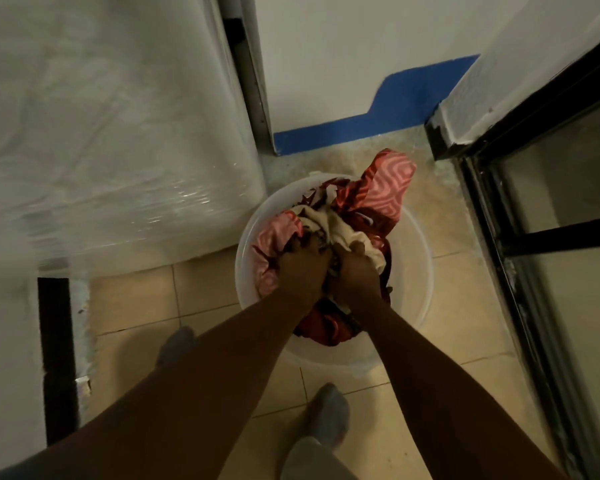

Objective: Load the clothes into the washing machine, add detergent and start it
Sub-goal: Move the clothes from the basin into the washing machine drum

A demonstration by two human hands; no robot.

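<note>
A white plastic basin [417,271] stands on the tiled floor, holding a heap of clothes [378,195]: red and pink patterned fabric plus a cream piece. Both my hands reach down into the heap. My left hand [303,266] is closed on the clothes at the centre, and my right hand [355,268] grips the cream cloth right beside it. The washing machine [111,133] is the large white body wrapped in clear plastic film at the left; its lid and controls are out of view.
A white wall with a blue painted skirting [378,116] lies behind the basin. A black-framed glass door [551,202] runs along the right. My feet in grey socks [328,415] stand on the beige tiles just short of the basin.
</note>
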